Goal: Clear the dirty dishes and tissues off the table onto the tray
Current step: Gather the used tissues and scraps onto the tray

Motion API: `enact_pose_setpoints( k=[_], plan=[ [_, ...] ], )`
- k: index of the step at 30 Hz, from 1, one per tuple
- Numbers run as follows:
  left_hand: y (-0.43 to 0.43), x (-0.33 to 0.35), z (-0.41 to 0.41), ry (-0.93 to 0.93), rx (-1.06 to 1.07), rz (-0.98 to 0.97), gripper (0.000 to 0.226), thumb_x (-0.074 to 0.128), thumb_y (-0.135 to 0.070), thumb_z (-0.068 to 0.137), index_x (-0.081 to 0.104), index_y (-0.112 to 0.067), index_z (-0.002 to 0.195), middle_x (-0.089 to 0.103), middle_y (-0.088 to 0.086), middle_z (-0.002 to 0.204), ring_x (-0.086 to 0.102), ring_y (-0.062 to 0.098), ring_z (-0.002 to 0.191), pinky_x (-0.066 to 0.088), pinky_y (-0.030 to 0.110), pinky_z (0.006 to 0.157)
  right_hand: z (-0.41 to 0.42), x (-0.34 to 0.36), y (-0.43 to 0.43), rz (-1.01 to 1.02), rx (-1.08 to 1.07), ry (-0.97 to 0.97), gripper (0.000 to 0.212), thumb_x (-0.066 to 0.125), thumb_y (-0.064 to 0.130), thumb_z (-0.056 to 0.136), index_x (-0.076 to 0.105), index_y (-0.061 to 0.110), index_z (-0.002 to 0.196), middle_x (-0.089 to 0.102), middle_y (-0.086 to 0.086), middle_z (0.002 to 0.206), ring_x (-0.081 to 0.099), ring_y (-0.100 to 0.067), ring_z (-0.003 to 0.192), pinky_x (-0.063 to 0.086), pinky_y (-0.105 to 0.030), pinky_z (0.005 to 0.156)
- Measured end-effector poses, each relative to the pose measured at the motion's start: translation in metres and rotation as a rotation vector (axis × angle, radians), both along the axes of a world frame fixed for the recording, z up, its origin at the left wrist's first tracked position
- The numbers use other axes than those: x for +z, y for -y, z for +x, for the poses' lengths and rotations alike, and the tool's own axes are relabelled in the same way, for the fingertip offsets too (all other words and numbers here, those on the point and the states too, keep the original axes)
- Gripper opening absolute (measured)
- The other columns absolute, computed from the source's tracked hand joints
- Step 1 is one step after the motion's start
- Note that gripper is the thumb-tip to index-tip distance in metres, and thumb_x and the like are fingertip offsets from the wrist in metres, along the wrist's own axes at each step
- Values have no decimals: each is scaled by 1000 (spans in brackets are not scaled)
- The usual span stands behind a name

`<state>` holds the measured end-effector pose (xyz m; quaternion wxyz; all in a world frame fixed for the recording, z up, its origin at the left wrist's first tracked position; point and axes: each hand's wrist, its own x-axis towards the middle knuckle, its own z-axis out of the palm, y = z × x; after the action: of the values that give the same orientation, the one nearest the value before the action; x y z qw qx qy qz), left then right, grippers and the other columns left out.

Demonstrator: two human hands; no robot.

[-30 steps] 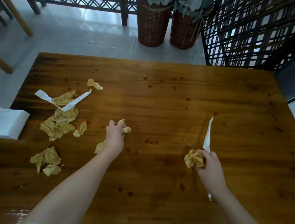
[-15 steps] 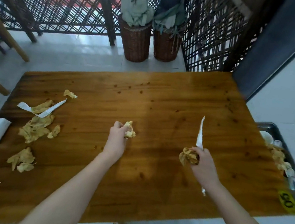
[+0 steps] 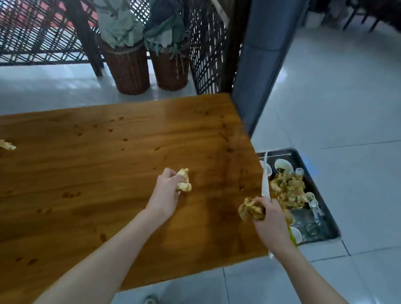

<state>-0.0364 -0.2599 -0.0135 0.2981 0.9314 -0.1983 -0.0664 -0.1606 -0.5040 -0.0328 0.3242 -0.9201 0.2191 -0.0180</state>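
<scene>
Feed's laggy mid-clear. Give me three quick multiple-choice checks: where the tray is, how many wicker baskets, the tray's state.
1. Where is the tray, relative to the wooden table?
A. At its middle
B. On a chair
C. Past its right edge, off the tabletop

2. How many wicker baskets stand beyond the table?
A. One
B. Two
C. Four

3. What is the tray's state?
A. Loaded with dishes and stained tissues
B. Empty
C. Upside down

Answers: 1 C, it sits beyond that edge; 2 B, two stand side by side; 3 A, both show inside it.
</scene>
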Motion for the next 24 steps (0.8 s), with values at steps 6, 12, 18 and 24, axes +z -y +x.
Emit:
enact_pose_setpoints(
  k=[6, 12, 18, 24],
  plan=[
    [85, 4, 2, 67, -131, 7, 34, 54, 11, 86, 63, -7, 113, 41, -3, 107, 41, 11, 96, 30, 15, 81, -21, -4, 60, 30, -96, -25, 37, 58, -3, 81, 62, 12, 114, 48, -7, 102, 53, -26, 93, 47, -35, 85],
    [172, -8, 22, 41, -215, -20, 37, 57, 12, 85, 63, -8, 116, 44, -1, 108, 42, 9, 94, 32, 12, 76, -25, -13, 121, 26, -197, -27, 35, 61, -3, 81, 63, 14, 111, 46, 0, 97, 52, -19, 87, 40, -23, 76],
    [264, -21, 55, -54, -275, -26, 21, 57, 3, 89, 64, -3, 108, 49, 13, 118, 49, 27, 105, 40, 23, 84, -14, -21, 191, -9, -300, -79, 43, 62, -3, 79, 62, 15, 118, 46, 3, 97, 47, -14, 85, 36, -14, 65],
    [333, -26, 67, -27, -380, -35, 37, 58, 11, 86, 65, -11, 115, 46, -1, 108, 47, 15, 98, 39, 13, 77, 6, -28, 241, 30, -363, -108, 46, 65, -5, 75, 64, 17, 115, 53, -4, 102, 49, -16, 90, 39, -24, 81]
  ],
)
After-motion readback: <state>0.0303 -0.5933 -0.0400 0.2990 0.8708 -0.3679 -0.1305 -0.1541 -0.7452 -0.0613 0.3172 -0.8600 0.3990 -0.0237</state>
